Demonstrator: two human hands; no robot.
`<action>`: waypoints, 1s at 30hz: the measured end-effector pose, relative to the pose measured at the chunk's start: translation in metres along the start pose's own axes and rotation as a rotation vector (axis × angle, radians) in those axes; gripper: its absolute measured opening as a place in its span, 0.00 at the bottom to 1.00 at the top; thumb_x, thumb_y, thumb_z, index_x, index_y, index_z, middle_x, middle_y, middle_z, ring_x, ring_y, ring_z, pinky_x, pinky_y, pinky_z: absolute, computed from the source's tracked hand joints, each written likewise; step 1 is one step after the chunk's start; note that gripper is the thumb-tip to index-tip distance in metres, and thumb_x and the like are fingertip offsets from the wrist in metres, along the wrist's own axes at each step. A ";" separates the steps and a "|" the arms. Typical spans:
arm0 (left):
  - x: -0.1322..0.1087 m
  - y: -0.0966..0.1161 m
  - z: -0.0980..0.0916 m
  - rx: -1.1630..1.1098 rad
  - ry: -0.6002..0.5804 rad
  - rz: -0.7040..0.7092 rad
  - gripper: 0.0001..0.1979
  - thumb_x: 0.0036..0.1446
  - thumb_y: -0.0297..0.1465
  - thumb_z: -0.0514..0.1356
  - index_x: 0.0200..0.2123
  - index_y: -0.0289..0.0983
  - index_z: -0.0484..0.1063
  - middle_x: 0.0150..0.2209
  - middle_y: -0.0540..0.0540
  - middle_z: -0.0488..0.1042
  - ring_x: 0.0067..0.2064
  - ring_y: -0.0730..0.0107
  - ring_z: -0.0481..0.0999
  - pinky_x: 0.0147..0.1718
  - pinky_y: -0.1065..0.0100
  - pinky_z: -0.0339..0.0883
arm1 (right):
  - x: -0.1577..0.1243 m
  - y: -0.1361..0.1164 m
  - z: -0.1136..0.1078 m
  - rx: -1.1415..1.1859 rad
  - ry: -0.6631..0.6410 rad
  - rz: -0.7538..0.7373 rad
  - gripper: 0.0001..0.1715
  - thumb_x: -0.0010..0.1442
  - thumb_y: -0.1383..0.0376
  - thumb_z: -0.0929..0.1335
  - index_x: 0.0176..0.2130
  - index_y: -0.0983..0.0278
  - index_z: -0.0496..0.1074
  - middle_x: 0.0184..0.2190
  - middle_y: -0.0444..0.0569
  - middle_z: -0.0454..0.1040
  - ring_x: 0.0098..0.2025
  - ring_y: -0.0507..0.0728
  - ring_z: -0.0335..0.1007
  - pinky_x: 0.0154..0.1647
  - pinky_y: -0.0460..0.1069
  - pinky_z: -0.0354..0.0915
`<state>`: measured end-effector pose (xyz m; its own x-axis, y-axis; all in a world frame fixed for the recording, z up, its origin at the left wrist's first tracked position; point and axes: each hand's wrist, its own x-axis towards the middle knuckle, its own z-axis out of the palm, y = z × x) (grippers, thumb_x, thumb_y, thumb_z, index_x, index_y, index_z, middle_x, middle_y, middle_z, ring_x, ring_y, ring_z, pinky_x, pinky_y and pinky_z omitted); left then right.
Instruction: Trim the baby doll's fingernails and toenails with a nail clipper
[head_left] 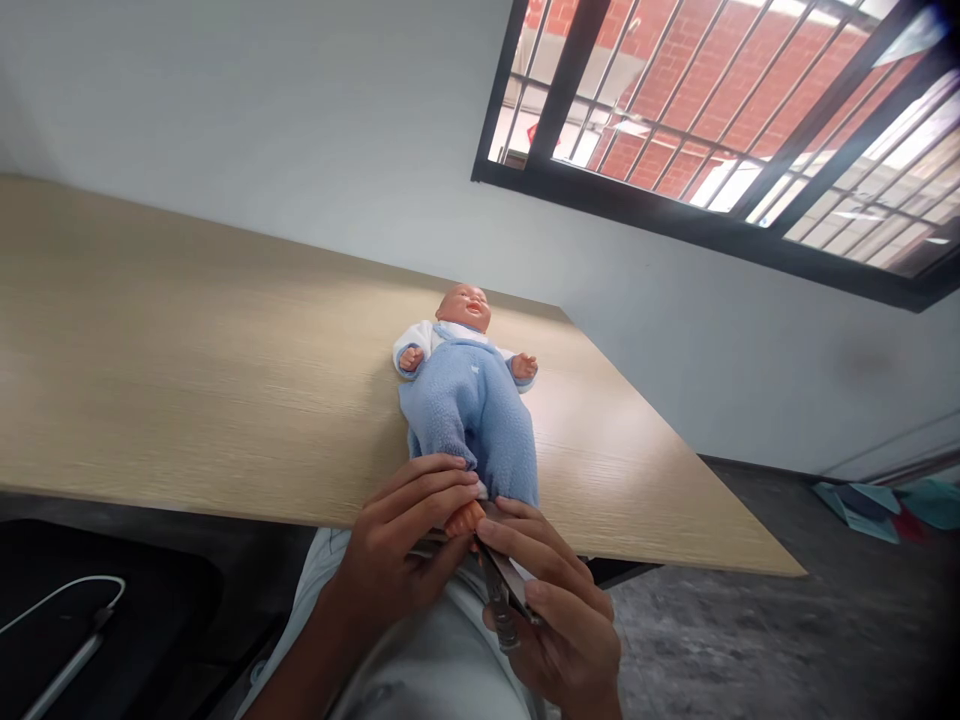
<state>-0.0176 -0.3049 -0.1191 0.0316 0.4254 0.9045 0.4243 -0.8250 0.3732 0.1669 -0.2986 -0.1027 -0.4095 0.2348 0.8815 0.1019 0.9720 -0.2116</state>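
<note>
A baby doll in blue overalls and a white top lies on its back, its head toward the wall and its legs toward me. My left hand is closed around one of its feet, whose toes show between my thumb and fingers. In my right hand is a metal nail clipper, gripped between thumb and fingers. The clipper's tip is right at the toes; whether it touches them I cannot tell. The doll's other foot is hidden behind my right hand.
The doll lies on a pale wooden table, near its right end. A barred window is in the wall behind. At lower left, a white cable rests on a black surface. Teal and red items lie on the grey floor at right.
</note>
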 end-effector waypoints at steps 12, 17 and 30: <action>0.001 0.001 0.001 0.022 0.011 0.026 0.12 0.61 0.21 0.65 0.49 0.31 0.76 0.49 0.41 0.81 0.57 0.63 0.77 0.59 0.64 0.73 | 0.009 -0.006 0.002 -0.085 0.054 -0.040 0.11 0.64 0.76 0.68 0.33 0.63 0.66 0.50 0.51 0.81 0.44 0.58 0.81 0.52 0.62 0.79; 0.002 0.001 0.001 0.019 0.005 0.014 0.12 0.62 0.22 0.64 0.49 0.32 0.76 0.48 0.41 0.81 0.56 0.64 0.77 0.58 0.64 0.73 | 0.012 -0.006 0.001 -0.093 0.012 -0.036 0.12 0.62 0.78 0.68 0.33 0.62 0.67 0.49 0.50 0.81 0.44 0.57 0.82 0.54 0.61 0.78; 0.003 0.002 0.000 0.032 0.006 0.030 0.12 0.62 0.22 0.64 0.49 0.32 0.76 0.48 0.41 0.82 0.56 0.63 0.78 0.58 0.64 0.74 | 0.011 -0.009 0.004 -0.099 0.017 0.003 0.13 0.61 0.79 0.67 0.35 0.62 0.67 0.48 0.49 0.81 0.43 0.57 0.82 0.54 0.61 0.78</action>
<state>-0.0169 -0.3049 -0.1157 0.0389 0.3981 0.9165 0.4523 -0.8249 0.3391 0.1578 -0.3049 -0.0927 -0.3938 0.2364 0.8883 0.1920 0.9662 -0.1721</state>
